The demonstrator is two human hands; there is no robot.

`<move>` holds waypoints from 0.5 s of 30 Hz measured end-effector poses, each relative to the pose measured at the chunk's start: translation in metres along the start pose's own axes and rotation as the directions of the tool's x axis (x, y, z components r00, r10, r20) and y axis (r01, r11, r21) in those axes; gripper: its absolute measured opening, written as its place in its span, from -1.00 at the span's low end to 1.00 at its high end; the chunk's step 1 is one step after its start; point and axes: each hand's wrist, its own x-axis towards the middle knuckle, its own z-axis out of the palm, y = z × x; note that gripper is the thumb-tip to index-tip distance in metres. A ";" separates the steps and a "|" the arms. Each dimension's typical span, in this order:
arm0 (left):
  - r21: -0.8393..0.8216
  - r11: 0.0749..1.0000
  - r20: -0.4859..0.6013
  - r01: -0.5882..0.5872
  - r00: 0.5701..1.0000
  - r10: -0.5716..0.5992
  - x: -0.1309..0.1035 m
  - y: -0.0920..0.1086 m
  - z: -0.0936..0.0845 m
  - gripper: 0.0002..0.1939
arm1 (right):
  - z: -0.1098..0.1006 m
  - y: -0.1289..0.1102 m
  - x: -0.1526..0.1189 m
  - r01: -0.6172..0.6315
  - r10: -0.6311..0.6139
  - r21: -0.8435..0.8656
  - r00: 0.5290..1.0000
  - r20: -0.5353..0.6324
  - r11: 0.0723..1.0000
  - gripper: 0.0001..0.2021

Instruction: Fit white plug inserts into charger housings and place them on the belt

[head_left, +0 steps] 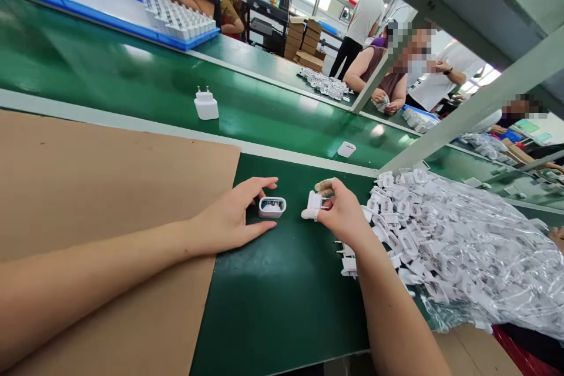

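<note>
In the middle of the frame, the white, hollow plastic housing of oval shape point(282, 209) rests on the dark green work surface point(282, 305), with its open mouth turned upward and something shiny inside. The left hand point(231, 214) surrounds it loosely: the forefinger and the thumb are spread apart at its two sides and do not clamp it; whether a bent finger touches its left end, I cannot tell. Just right of the centre, the right hand point(346, 214) grasps between covered fingertips a small white plastic plug piece with thin metal pins point(314, 202), the pins pointing toward the palm. The two pieces are apart, so I judge that the step in hand is to bring them near each other. In my opinion, the next move calls for a steady housing and a plug piece turned to match the oval mouth.
</note>
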 end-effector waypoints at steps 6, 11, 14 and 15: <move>-0.045 0.999 0.046 -0.026 0.999 0.028 0.003 0.002 0.000 -0.71 | 0.000 -0.008 0.003 -0.083 0.045 0.443 0.994 0.095 0.893 -0.47; -0.136 0.987 0.033 0.087 0.996 -0.084 0.006 0.004 -0.001 -0.60 | 0.004 -0.016 0.000 -0.126 0.049 0.557 0.987 0.151 0.821 -0.53; -0.165 0.985 0.055 0.042 0.998 -0.033 0.007 0.006 -0.002 -0.73 | 0.006 -0.020 -0.002 -0.140 0.058 0.559 0.985 0.161 0.817 -0.47; -0.167 0.985 0.049 0.029 0.999 -0.021 0.007 0.006 -0.002 -0.72 | 0.007 -0.021 -0.003 -0.138 0.059 0.554 0.986 0.158 0.821 -0.46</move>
